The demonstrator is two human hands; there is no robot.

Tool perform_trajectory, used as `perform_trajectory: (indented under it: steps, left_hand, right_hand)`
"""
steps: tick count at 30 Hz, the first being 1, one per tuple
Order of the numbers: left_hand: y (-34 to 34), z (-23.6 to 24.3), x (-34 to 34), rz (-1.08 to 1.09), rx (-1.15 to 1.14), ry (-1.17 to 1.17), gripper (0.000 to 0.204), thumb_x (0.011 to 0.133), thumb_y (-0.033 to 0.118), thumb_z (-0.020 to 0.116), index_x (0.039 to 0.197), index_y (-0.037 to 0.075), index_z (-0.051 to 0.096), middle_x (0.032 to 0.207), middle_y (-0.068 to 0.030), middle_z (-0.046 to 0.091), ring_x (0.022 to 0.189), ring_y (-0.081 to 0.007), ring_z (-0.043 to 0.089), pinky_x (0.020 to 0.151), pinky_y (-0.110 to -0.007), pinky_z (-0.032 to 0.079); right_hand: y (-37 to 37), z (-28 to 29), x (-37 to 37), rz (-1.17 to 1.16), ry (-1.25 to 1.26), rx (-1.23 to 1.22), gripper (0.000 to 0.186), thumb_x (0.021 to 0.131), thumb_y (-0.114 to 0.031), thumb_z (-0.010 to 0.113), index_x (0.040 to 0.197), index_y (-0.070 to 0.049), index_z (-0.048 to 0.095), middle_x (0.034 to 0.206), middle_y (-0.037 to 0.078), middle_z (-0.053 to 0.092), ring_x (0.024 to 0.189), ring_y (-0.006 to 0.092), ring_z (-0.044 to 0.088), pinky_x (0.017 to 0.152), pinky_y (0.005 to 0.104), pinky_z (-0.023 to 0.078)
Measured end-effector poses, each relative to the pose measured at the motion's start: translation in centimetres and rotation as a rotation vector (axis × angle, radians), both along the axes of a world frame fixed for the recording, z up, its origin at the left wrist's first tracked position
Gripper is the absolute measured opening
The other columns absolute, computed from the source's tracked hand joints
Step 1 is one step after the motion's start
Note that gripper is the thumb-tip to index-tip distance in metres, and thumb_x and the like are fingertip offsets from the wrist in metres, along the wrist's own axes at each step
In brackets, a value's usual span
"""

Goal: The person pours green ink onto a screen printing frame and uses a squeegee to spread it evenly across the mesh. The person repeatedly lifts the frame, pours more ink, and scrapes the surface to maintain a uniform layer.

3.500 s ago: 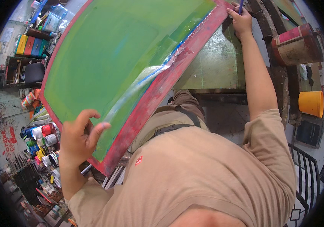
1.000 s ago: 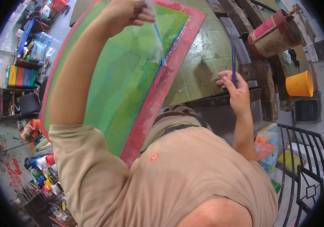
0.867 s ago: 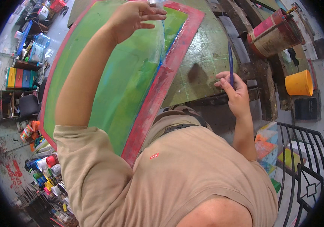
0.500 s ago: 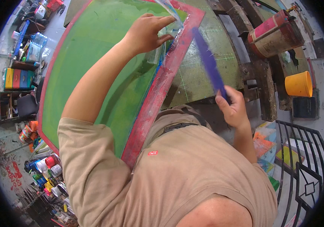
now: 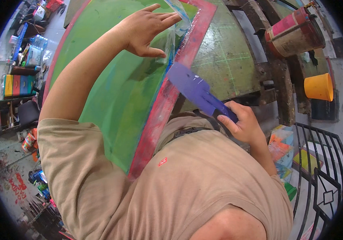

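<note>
My right hand [image 5: 243, 123] grips the handle of a purple spatula [image 5: 190, 84]. Its broad blade lies over the red border [image 5: 165, 104] of a large screen-printing frame with green mesh [image 5: 111, 86]. Fingers spread, my left hand [image 5: 145, 30] is over the mesh near the frame's far right corner. Beside its fingertips, a crumpled strip of clear plastic tape [image 5: 178, 14] stands up from the edge; whether they touch it I cannot tell. More clear film [image 5: 169, 45] lies along the inner edge, near my left thumb.
The frame rests over a greenish table [image 5: 223, 60] marked with pale lines. On the right are dark beams [image 5: 279, 88], a stained bucket [image 5: 295, 34], a yellow bucket [image 5: 318, 87] and a black metal railing [image 5: 319, 160]. Shelves and paint containers [image 5: 29, 140] crowd the left.
My left hand has moved left and its fingers have spread, away from the tape. The purple spatula has swung left and down, its blade now over the red border.
</note>
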State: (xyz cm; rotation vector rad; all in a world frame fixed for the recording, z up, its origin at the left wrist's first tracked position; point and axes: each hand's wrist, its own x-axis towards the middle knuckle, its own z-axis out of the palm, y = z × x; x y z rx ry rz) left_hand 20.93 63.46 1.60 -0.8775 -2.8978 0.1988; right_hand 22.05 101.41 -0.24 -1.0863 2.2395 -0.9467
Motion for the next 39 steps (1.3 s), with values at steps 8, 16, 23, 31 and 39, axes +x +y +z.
perform_trajectory:
  steps: [8, 16, 23, 31, 39]
  left_hand:
    - [-0.4, -1.1, 0.2, 0.016, -0.115, 0.08, 0.092, 0.08, 0.068, 0.051, 0.145, 0.007, 0.026, 0.152, -0.0089, 0.03, 0.133, -0.0282, 0.039, 0.114, -0.049, 0.022]
    - [0.2, 0.4, 0.2, 0.115, -0.137, -0.057, 0.095, 0.076, 0.062, 0.062, 0.147, 0.012, 0.023, 0.154, -0.0017, 0.027, 0.134, -0.0217, 0.039, 0.117, -0.049, 0.017]
    - [1.7, 3.4, 0.4, 0.097, -0.192, -0.126, 0.084, 0.088, 0.062, 0.047, 0.147, 0.006, 0.025, 0.13, -0.0141, 0.054, 0.126, -0.028, 0.048, 0.114, -0.053, 0.017]
    - [1.4, 4.1, 0.8, 0.04, -0.255, -0.007, 0.076, 0.094, 0.054, 0.041, 0.15, 0.009, 0.019, 0.154, -0.0093, 0.026, 0.142, -0.0229, 0.025, 0.118, -0.052, 0.005]
    - [0.7, 4.1, 1.0, 0.021, -0.276, 0.082, 0.078, 0.089, 0.056, 0.049, 0.149, 0.013, 0.022, 0.152, -0.0085, 0.03, 0.14, -0.0246, 0.029, 0.117, -0.055, 0.015]
  right_hand:
    - [-1.9, 1.0, 0.3, 0.311, 0.247, 0.049, 0.03, 0.082, -0.03, 0.068, 0.101, -0.008, 0.061, 0.113, 0.012, 0.061, 0.093, 0.0283, 0.06, 0.079, 0.0373, 0.047]
    - [-7.0, -0.5, 1.4, 0.477, 0.584, -0.089, 0.029, 0.074, -0.023, 0.072, 0.096, -0.008, 0.059, 0.143, 0.007, 0.043, 0.111, 0.0243, 0.05, 0.093, 0.0402, 0.036]
    - [-7.9, 0.2, 0.8, 0.553, 0.421, -0.04, 0.027, 0.077, -0.021, 0.071, 0.092, -0.005, 0.056, 0.146, 0.008, 0.04, 0.092, 0.0237, 0.056, 0.078, 0.0375, 0.042]
    - [-7.7, 0.2, 0.9, 0.514, 0.329, -0.086, 0.025, 0.078, -0.02, 0.07, 0.091, -0.005, 0.056, 0.145, 0.008, 0.043, 0.086, 0.0269, 0.058, 0.072, 0.0385, 0.043]
    - [-7.6, 0.0, 0.7, 0.506, 0.288, -0.108, 0.022, 0.078, -0.018, 0.07, 0.089, -0.006, 0.056, 0.145, 0.006, 0.043, 0.082, 0.0305, 0.058, 0.072, 0.0411, 0.045]
